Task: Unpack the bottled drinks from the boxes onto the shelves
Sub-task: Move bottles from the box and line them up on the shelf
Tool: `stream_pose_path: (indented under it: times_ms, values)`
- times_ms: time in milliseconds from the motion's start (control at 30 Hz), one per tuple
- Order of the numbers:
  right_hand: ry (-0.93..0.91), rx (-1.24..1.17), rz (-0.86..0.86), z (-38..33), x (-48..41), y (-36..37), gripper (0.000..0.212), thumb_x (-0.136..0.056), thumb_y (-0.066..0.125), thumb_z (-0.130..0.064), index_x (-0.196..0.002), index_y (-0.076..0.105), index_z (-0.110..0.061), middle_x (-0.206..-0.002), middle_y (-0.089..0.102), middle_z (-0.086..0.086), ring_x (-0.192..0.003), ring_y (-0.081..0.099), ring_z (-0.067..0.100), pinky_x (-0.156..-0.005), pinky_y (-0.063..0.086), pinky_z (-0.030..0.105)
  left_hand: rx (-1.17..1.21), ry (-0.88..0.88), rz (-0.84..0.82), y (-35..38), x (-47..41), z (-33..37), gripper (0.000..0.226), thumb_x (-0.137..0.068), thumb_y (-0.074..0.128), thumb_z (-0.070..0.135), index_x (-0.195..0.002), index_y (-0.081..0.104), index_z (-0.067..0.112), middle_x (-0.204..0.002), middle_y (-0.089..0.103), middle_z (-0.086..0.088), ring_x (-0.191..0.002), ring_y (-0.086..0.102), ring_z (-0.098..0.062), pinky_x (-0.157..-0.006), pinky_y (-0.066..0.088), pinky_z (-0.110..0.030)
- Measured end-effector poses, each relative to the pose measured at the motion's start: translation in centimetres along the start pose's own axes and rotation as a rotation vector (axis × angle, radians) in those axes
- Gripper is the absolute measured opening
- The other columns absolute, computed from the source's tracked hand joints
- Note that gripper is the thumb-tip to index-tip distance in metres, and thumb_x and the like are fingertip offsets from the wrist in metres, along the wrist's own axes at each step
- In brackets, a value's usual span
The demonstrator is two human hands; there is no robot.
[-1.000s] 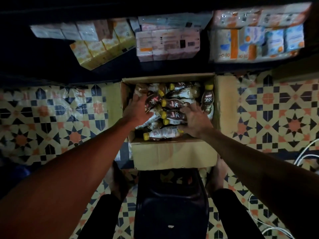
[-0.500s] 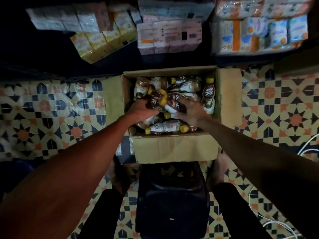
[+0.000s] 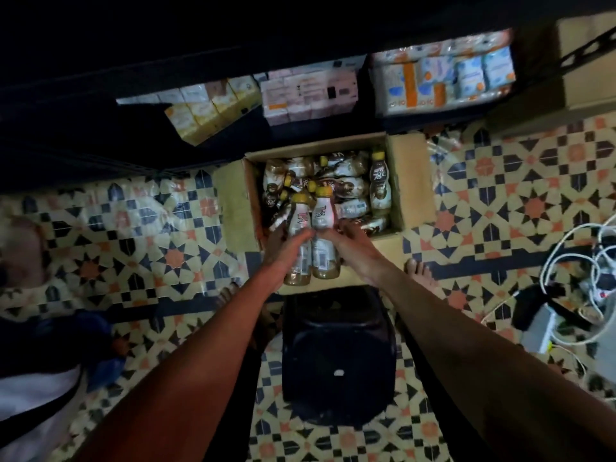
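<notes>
Over the near edge of the cardboard box (image 3: 411, 185), left hand (image 3: 283, 251) grips the left bottle (image 3: 300, 221), fingers curled round its middle. Right hand (image 3: 353, 243) grips the right bottle (image 3: 322, 215) the same way. Both bottles are side by side and touching, yellow caps pointing away. More bottles (image 3: 353, 188) lie jumbled inside the box. Stacked cartons (image 3: 310, 95) sit beyond it, a black stool (image 3: 336, 345) just before it, on the patterned floor (image 3: 500, 195).

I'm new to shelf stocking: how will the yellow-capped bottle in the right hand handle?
Probably heavy for its size: the bottle looks full of brown drink. Likely to roll if laid down, since its body is round. Its glossy label may slip in the right hand.
</notes>
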State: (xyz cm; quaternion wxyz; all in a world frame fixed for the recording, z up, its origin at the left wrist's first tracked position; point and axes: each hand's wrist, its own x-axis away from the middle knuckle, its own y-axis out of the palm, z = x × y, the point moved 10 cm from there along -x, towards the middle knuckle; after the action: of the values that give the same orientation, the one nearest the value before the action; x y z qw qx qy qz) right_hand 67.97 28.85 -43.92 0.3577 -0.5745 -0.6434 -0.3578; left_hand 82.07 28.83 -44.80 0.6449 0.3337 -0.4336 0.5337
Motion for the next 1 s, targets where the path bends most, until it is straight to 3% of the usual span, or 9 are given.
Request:
stream_pose_path:
  times_ms: [100, 200, 333, 433, 567, 700, 767, 833, 1000]
  values:
    - [-0.051, -0.036, 0.012, -1.7, 4.5, 0.5, 0.041, -0.084, 0.076, -0.034, -0.120, 0.065, -0.020, -0.113, 0.075, 0.001, -0.102, 0.072, 0.018, -0.094, 0.057, 0.042, 0.014, 0.049, 0.062, -0.8, 4.8, 1.1, 0.060, -0.085, 0.067, 0.047, -0.136, 0.058, 0.017, -0.128, 0.065, -0.004, -0.118, 0.062, -0.025, -0.099, 0.051, -0.043]
    - [-0.085, 0.015, 0.014, -4.7, 10.0, 1.1, 0.051, -0.076, 0.074, -0.046, -0.121, 0.066, -0.023, -0.114, 0.073, -0.003, -0.106, 0.069, 0.015, -0.099, 0.054, 0.043, -0.024, 0.139, 0.184, -2.5, 10.7, 4.1, 0.052, -0.084, 0.071, 0.043, -0.130, 0.062, 0.021, -0.117, 0.070, 0.000, -0.102, 0.068, -0.017, -0.077, 0.059, -0.034]
    - [-0.147, 0.081, -0.014, -10.1, 18.0, 1.7, 0.041, -0.089, 0.070, -0.042, -0.119, 0.065, -0.015, -0.103, 0.073, -0.004, -0.096, 0.067, 0.013, -0.091, 0.053, 0.033, -0.033, 0.215, 0.176, -3.1, 18.9, 8.8, 0.050, -0.085, 0.070, 0.044, -0.129, 0.061, 0.023, -0.117, 0.068, 0.003, -0.093, 0.067, -0.010, -0.057, 0.056, -0.023]
    - [-0.186, 0.077, -0.015, -13.9, 23.4, 1.9, 0.033, -0.094, 0.068, -0.032, -0.119, 0.064, -0.011, -0.103, 0.074, 0.002, -0.094, 0.070, 0.015, -0.076, 0.053, 0.020, -0.038, 0.287, 0.196, -3.4, 24.9, 12.8, 0.040, -0.088, 0.070, 0.037, -0.124, 0.065, 0.020, -0.111, 0.070, 0.005, -0.095, 0.066, -0.009, -0.063, 0.051, -0.022]
    - [-0.249, 0.090, 0.021, -19.4, 29.7, 2.3, 0.067, -0.074, 0.075, -0.058, -0.131, 0.062, -0.024, -0.122, 0.071, 0.000, -0.110, 0.068, 0.021, -0.090, 0.053, 0.035, 0.030, 0.365, 0.189, -4.1, 32.7, 17.8, 0.016, -0.091, 0.069, 0.024, -0.106, 0.067, 0.023, -0.099, 0.073, 0.005, -0.087, 0.067, -0.008, -0.064, 0.050, -0.021]
    - [-0.354, 0.138, 0.022, -25.4, 35.6, 2.8, 0.067, -0.077, 0.075, -0.060, -0.133, 0.062, -0.026, -0.122, 0.070, -0.006, -0.110, 0.067, 0.016, -0.099, 0.054, 0.043, 0.066, 0.480, 0.134, -4.7, 39.6, 22.5, 0.027, -0.085, 0.077, 0.021, -0.109, 0.065, 0.018, -0.099, 0.075, 0.000, -0.088, 0.072, -0.011, -0.071, 0.055, -0.019]
    - [-0.409, 0.136, 0.020, -28.4, 38.5, 2.8, 0.052, -0.084, 0.076, -0.045, -0.129, 0.065, -0.022, -0.116, 0.074, -0.003, -0.104, 0.072, 0.018, -0.095, 0.057, 0.043, 0.100, 0.514, 0.162, -5.7, 42.7, 24.7, 0.032, -0.081, 0.082, 0.019, -0.109, 0.067, 0.014, -0.094, 0.076, 0.002, -0.083, 0.074, -0.012, -0.071, 0.057, -0.022]
    - [-0.474, 0.149, 0.001, -31.4, 41.2, 2.9, 0.037, -0.089, 0.075, -0.027, -0.125, 0.068, -0.018, -0.110, 0.076, 0.000, -0.098, 0.074, 0.016, -0.087, 0.059, 0.035, 0.108, 0.557, 0.185, -6.6, 45.6, 26.9, 0.031, -0.078, 0.084, 0.020, -0.105, 0.069, 0.015, -0.090, 0.076, 0.002, -0.080, 0.074, -0.012, -0.071, 0.059, -0.026]
    - [-0.635, 0.172, -0.020, -38.2, 47.4, 3.8, 0.028, -0.090, 0.075, -0.017, -0.118, 0.071, -0.014, -0.101, 0.076, 0.000, -0.089, 0.074, 0.012, -0.069, 0.056, 0.022, 0.138, 0.712, 0.193, -8.3, 52.2, 32.1, 0.031, -0.079, 0.084, 0.018, -0.107, 0.071, 0.012, -0.095, 0.077, -0.004, -0.089, 0.075, -0.021, -0.081, 0.060, -0.037]
